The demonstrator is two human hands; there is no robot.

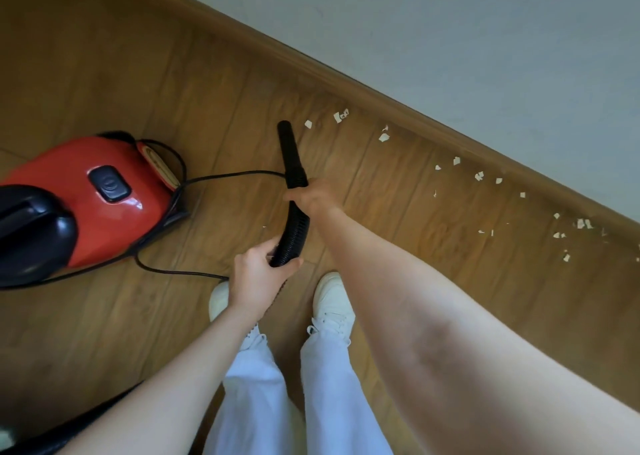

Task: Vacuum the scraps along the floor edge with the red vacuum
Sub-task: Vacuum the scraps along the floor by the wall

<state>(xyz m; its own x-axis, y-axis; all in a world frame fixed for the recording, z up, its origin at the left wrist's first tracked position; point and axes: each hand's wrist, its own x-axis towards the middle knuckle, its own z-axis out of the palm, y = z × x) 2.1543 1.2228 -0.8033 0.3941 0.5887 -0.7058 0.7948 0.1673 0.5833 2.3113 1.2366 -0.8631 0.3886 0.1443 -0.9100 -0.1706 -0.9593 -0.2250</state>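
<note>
One red canister vacuum (86, 198) stands on the wood floor (104, 73) at left, one black power cord (221, 176) looping beside it. One black ribbed hose (294, 233) ends in one tapered nozzle (289, 149), its tip near the first paper scraps (341, 116). Right hand (317, 196) wraps the hose just below the nozzle; left hand (258, 274) clasps the hose lower down. Roughly twenty scraps trail along the baseboard (450, 125). Two white sneakers (332, 298) stand below.
</note>
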